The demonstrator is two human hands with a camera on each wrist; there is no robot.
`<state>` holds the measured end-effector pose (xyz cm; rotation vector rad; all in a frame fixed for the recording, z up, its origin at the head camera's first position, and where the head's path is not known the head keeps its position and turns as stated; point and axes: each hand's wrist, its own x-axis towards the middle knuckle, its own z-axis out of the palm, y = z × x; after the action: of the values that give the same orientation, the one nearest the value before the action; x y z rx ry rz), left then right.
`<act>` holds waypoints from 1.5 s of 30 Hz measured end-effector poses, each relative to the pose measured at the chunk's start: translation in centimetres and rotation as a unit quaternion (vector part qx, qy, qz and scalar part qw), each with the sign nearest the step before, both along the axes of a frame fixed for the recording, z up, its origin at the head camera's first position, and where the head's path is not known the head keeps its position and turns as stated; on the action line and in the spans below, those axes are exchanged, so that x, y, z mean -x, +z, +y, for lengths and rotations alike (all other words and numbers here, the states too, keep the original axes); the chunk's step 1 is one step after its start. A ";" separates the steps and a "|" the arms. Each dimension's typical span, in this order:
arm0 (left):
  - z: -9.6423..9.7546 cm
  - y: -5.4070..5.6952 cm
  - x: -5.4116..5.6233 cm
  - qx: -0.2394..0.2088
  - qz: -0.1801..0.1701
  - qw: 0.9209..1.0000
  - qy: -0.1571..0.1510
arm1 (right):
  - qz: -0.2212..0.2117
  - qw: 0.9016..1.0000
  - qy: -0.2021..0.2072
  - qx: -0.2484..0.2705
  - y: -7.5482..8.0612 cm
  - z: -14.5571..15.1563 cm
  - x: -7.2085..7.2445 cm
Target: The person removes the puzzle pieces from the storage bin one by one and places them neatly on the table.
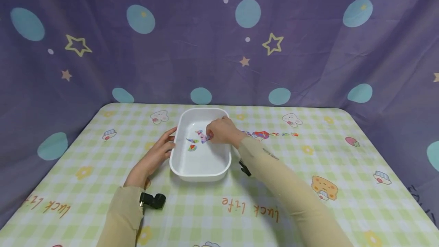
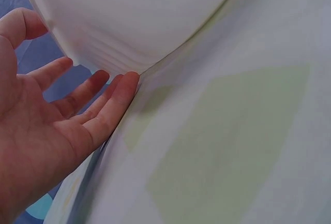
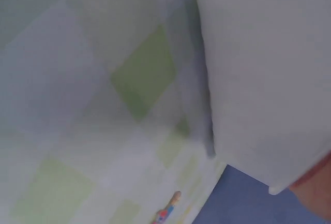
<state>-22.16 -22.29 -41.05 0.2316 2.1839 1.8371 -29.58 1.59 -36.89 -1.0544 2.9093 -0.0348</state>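
A white rectangular plastic tray [image 1: 200, 165] stands on the table. My left hand [image 1: 156, 160] rests along its left side, fingers spread and fairly straight against the outer wall; the left wrist view shows these fingertips [image 2: 129, 81] at the tray's lower edge. Inside the tray lie small colourful flat pieces: a green-and-blue sliver [image 1: 193, 140], a red-and-green bit [image 1: 192, 148] and a pink-purple one [image 1: 201, 136]. My right hand [image 1: 223, 129] reaches over the right rim with curled fingers, pinching a small purple piece [image 1: 210, 135] that the fingers mostly cover.
To the right of the tray, a row of colourful flat pieces [image 1: 260, 135] lies on the checked tablecloth [image 1: 308, 163], partly behind my right wrist. A purple curtain [image 1: 219, 48] with stars and blue ovals hangs behind the table.
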 end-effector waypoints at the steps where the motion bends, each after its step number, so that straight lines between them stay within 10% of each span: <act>1: 0.0 0.0 0.0 0.000 0.000 1.000 0.001 | 0.002 1.000 0.006 0.005 0.2 0.1 -0.1; 29: 0.1 0.0 -0.1 -0.006 0.000 1.000 0.001 | 0.047 0.992 0.065 0.097 5.0 5.4 -1.7; 45: 0.1 0.2 0.0 -0.003 -0.008 1.000 0.010 | 0.035 0.988 0.037 0.146 2.5 11.1 -1.7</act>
<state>-22.20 -22.16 -40.90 0.1967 2.1778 1.8485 -27.85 12.69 -34.40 -1.2238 2.9888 -0.4434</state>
